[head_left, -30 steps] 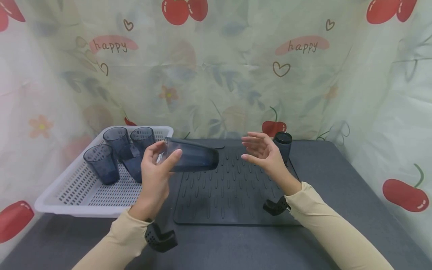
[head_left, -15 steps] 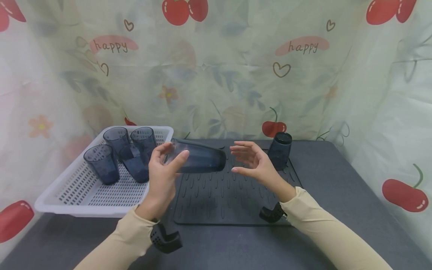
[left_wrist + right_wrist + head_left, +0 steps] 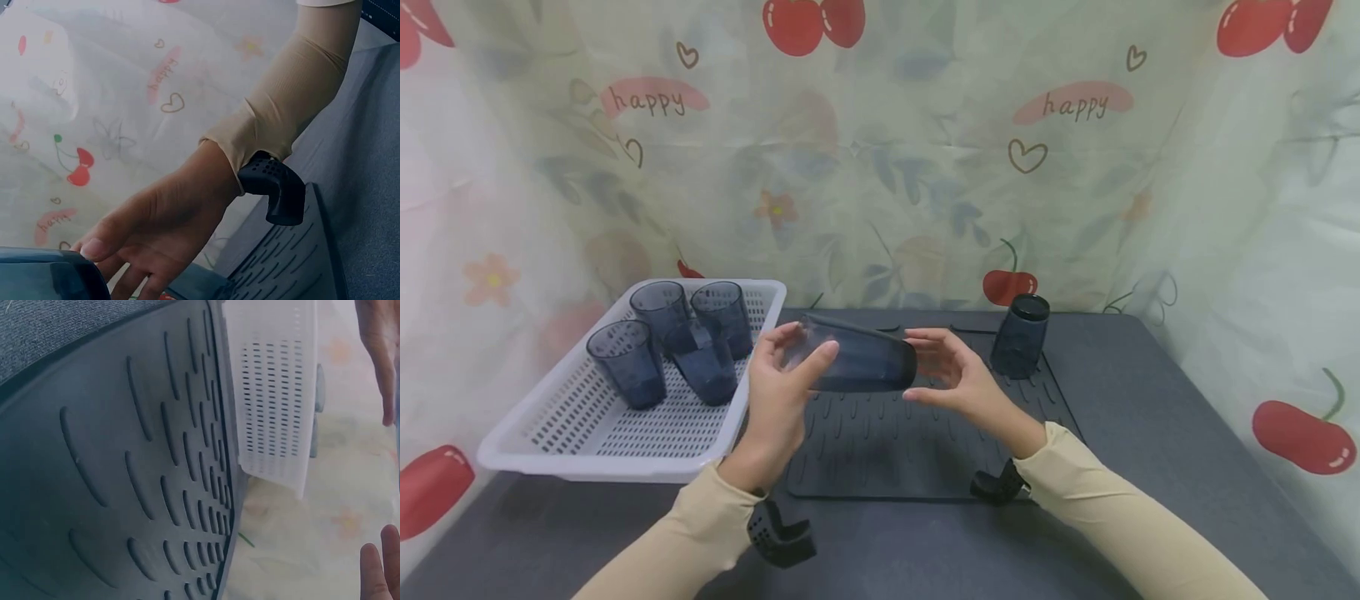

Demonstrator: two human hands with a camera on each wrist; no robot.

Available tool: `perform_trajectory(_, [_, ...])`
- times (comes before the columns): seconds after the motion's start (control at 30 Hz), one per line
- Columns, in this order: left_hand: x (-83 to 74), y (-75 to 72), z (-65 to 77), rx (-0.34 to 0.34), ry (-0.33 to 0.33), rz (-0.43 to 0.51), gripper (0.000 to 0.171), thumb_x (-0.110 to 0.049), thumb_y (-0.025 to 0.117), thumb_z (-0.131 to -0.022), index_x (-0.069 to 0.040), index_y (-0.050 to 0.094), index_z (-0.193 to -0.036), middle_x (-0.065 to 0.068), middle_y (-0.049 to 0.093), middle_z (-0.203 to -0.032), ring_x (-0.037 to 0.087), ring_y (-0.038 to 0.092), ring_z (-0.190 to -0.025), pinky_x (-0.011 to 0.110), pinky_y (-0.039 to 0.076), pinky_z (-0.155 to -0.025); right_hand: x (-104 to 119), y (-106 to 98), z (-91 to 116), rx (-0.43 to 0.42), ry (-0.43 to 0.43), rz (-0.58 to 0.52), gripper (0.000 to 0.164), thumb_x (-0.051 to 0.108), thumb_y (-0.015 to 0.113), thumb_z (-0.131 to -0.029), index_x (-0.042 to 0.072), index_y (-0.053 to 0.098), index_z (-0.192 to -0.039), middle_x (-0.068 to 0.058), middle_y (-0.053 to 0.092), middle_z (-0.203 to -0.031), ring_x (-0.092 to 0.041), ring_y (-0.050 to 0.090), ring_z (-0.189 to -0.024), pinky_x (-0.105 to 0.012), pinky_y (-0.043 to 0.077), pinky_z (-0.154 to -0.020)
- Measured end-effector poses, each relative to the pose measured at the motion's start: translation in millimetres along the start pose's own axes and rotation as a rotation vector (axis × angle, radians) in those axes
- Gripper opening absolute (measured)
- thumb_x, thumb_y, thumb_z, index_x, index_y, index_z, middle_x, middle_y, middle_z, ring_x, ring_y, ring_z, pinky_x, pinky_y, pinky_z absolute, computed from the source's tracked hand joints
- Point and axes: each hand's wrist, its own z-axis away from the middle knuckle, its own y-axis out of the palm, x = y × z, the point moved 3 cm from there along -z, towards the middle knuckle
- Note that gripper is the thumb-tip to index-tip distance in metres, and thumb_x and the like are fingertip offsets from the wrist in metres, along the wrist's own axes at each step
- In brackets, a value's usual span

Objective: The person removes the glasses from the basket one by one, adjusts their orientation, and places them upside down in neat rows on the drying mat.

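In the head view my left hand (image 3: 778, 392) grips a dark blue drinking glass (image 3: 865, 358) near its rim, held sideways above the black ridged mat (image 3: 880, 450). The glass's base points right. My right hand (image 3: 958, 375) is at that base, thumb below and fingers above, fingertips right at its edge. From the left wrist, the right hand's thumb (image 3: 97, 249) overlaps the edge of the glass (image 3: 47, 275). The right wrist view catches only some right fingers (image 3: 375, 572) and part of the left hand (image 3: 378, 350).
A white perforated basket (image 3: 602, 467) on the left holds several blue glasses, among them a front one (image 3: 628, 367). Another glass (image 3: 1020, 337) stands upside down at the mat's back right corner. The grey table (image 3: 1135, 400) ends at a patterned curtain (image 3: 880, 208).
My left hand has carried the glass to the right. My right hand has moved left and slightly down, from beside the upside-down glass to the held glass's base.
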Motion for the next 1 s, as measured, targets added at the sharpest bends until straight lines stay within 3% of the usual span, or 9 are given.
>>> perform_trajectory(0.17, [3.7, 4.0, 0.8, 0.000, -0.017, 0.000, 0.057, -0.005, 0.070, -0.081, -0.002, 0.041, -0.131, 0.012, 0.046, -0.129, 0.021, 0.053, -0.108, 0.029, 0.044, -0.066, -2, 3, 0, 0.000, 0.029, 0.029, 0.071, 0.011, 0.079, -0.080, 0.013, 0.044, -0.141, -0.009, 0.051, -0.138, -0.022, 0.057, -0.118, -0.036, 0.048, -0.101])
perform_trajectory(0.37, [7.1, 8.2, 2.2, 0.008, -0.021, 0.000, 0.057, -0.004, 0.070, -0.080, -0.002, 0.042, -0.129, 0.012, 0.047, -0.126, 0.021, 0.054, -0.107, 0.029, 0.046, -0.065, -3, 6, -1, 0.001, 0.040, 0.039, 0.071, 0.013, 0.080, -0.079, 0.016, 0.045, -0.140, -0.008, 0.051, -0.138, -0.022, 0.058, -0.116, -0.040, 0.048, -0.100])
perform_trajectory(0.63, [12.4, 12.1, 4.2, 0.032, -0.030, -0.008, 0.059, -0.006, 0.072, -0.081, -0.003, 0.040, -0.131, 0.010, 0.046, -0.128, 0.021, 0.054, -0.106, 0.030, 0.043, -0.066, -5, 9, 0, 0.009, 0.032, 0.027, 0.071, 0.010, 0.080, -0.079, 0.013, 0.045, -0.140, -0.009, 0.051, -0.139, -0.021, 0.058, -0.113, -0.029, 0.052, -0.092])
perform_trajectory(1.0, [15.7, 14.9, 6.2, 0.062, -0.032, -0.018, 0.063, -0.006, 0.071, -0.082, -0.001, 0.037, -0.134, 0.013, 0.045, -0.130, 0.026, 0.052, -0.113, 0.035, 0.047, -0.071, -6, 12, 1, 0.029, 0.042, -0.039, 0.072, 0.010, 0.080, -0.078, 0.012, 0.044, -0.141, -0.011, 0.048, -0.139, -0.019, 0.056, -0.113, -0.028, 0.055, -0.088])
